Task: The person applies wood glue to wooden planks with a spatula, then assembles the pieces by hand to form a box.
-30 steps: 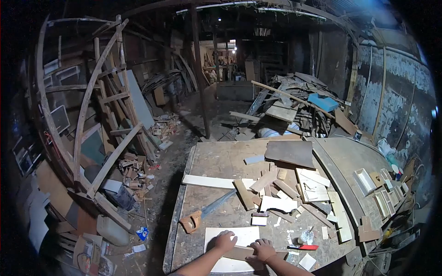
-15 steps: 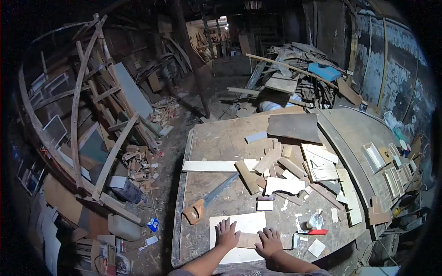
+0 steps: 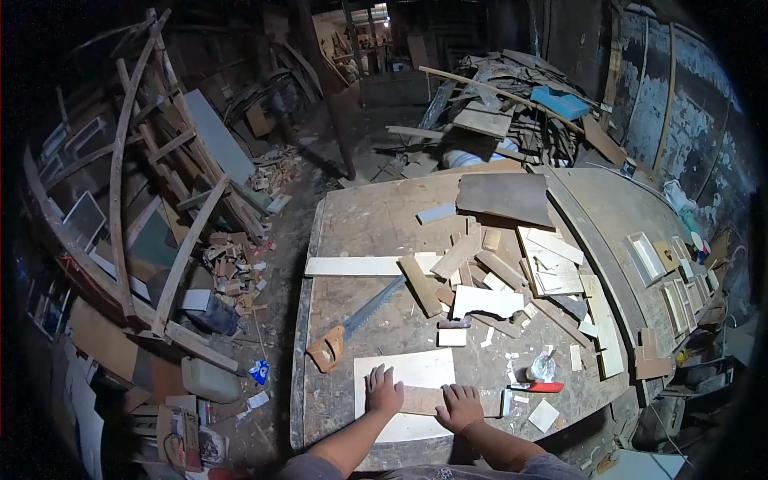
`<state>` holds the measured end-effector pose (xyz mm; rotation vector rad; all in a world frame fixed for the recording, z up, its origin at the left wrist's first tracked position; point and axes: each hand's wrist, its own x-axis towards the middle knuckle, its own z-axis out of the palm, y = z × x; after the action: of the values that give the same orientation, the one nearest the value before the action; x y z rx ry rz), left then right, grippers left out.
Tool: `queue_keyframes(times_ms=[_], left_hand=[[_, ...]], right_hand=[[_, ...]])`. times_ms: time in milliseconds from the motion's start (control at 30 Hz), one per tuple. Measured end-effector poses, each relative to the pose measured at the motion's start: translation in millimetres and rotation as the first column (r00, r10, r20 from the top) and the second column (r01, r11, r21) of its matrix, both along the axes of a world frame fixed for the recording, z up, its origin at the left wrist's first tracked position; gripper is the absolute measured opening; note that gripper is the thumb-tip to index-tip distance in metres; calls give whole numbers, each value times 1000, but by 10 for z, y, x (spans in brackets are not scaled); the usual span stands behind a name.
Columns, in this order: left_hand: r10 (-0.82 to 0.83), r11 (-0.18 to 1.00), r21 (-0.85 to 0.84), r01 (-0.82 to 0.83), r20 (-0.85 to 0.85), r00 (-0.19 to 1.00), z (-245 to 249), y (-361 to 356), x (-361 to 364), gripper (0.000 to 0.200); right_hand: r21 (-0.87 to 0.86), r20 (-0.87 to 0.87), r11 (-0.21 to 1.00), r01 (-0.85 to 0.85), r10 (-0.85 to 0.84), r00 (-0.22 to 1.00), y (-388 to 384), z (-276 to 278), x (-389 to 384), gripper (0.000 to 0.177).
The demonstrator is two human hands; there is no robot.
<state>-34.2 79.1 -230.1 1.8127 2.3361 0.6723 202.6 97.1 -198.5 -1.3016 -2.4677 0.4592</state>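
A pale square board (image 3: pixel 432 364) lies flat near the bench's front edge. Across its lower half runs a light brown wooden strip (image 3: pixel 422 401), whose right end extends past the board. My left hand (image 3: pixel 385 392) is on the strip's left end, fingers bent over it, hiding that end. Nearer the strip's right end, my right hand (image 3: pixel 461 408) has its fingers over the far edge and its thumb at the near side. Just right of that hand are a small upright white-edged block (image 3: pixel 506 402) and a red-handled tool (image 3: pixel 547 387).
A handsaw (image 3: pixel 346 334) rests left of the board on the workbench (image 3: pixel 360 220). Wood offcuts (image 3: pixel 488 302) are heaped beyond the board, and a clear container (image 3: pixel 542 369) stands to the right. Scrap and leaning frames (image 3: pixel 164 152) fill the floor at left.
The view has tilted down slightly, so the bench items sit higher. My left hand's fingers have drawn in from a wider spread; my right hand stays on the strip.
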Motion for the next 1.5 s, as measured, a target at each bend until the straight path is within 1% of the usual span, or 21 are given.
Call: queue_keyframes(times_ms=[133, 333, 400, 467, 533, 600, 633, 667, 733, 800, 867, 1067, 1100, 1167, 1200, 1233, 1333, 1367, 1433, 1467, 1500], left_hand=[[3, 1000, 22, -3, 7, 1000, -97, -3, -5, 44], [9, 999, -52, -8, 4, 1000, -134, -8, -18, 40], [36, 996, -85, -35, 10, 999, -126, -10, -5, 39], [49, 996, -69, -49, -1, 999, -242, 6, -15, 39], [63, 992, -108, -64, -16, 998, -187, 9, -3, 39], [99, 989, -112, -101, -22, 995, -208, 11, 7, 39], [106, 982, -157, -107, -13, 994, -99, -11, 18, 39], [120, 986, -114, -120, -10, 993, -106, -20, 21, 39], [122, 989, -88, -122, -7, 992, -47, -40, 28, 36], [125, 992, -10, -126, -27, 992, -146, -29, 12, 35], [120, 993, 26, -119, -21, 993, -165, -22, 1, 35], [133, 991, 6, -134, 54, 990, -112, -38, 10, 38], [147, 989, -1, -147, 77, 986, -96, -43, 23, 40], [98, 992, 56, -110, 183, 978, -219, -71, -53, 44], [68, 992, 87, -90, 233, 970, -286, -103, -119, 46], [-4, 995, 95, -22, 265, 964, -293, -196, -190, 51], [-86, 994, 91, 60, 305, 948, -228, -567, -209, 69], [-76, 997, 54, 63, 286, 955, -112, -690, -161, 76], [-62, 997, -25, 70, 246, 967, 131, -907, -29, 90], [-62, 997, -29, 70, 223, 973, 110, -958, 7, 93], [-62, 997, -34, 71, 201, 978, 91, -1000, 34, 96]], right_hand=[[-3, 22, 1000, 10, -10, 1000, -7, -65, -4, 63], [-63, 41, 997, 51, -48, 998, -46, -14, -18, 62], [22, 75, 997, 80, -81, 994, -99, -87, -35, 62], [93, 112, 992, 86, -96, 989, -174, -169, -42, 60], [90, 125, 995, 33, -44, 991, -344, -169, -42, 58], [21, 104, 995, -97, 94, 990, -626, -49, 17, 58], [-3, 110, 990, -144, 144, 983, -803, -166, 82, 59], [-26, 113, 981, -193, 194, 974, -980, -280, 156, 60], [-72, 158, 987, -145, 155, 975, -1232, -410, 278, 62], [-79, 174, 982, -172, 184, 967, -1217, -409, 391, 60], [-81, 184, 988, -133, 146, 972, -1179, -412, 501, 59], [-78, 234, 993, -85, 101, 967, -1155, -354, 573, 63], [-78, 230, 993, -84, 100, 968, -1160, -380, 578, 63], [-86, 217, 993, -76, 93, 972, -1150, -376, 607, 64], [-94, 207, 993, -66, 84, 975, -1138, -360, 626, 63], [-104, 194, 993, -53, 72, 978, -1102, -351, 637, 63], [-56, 240, 984, 169, -151, 959, -987, -461, 830, 62], [-40, 244, 974, 222, -206, 948, -955, -390, 905, 59], [-29, 220, 967, 252, -240, 946, -884, -399, 1154, 58], [-23, 209, 963, 269, -258, 943, -846, -409, 1253, 57], [-37, 183, 961, 275, -265, 947, -826, -264, 1316, 52]])
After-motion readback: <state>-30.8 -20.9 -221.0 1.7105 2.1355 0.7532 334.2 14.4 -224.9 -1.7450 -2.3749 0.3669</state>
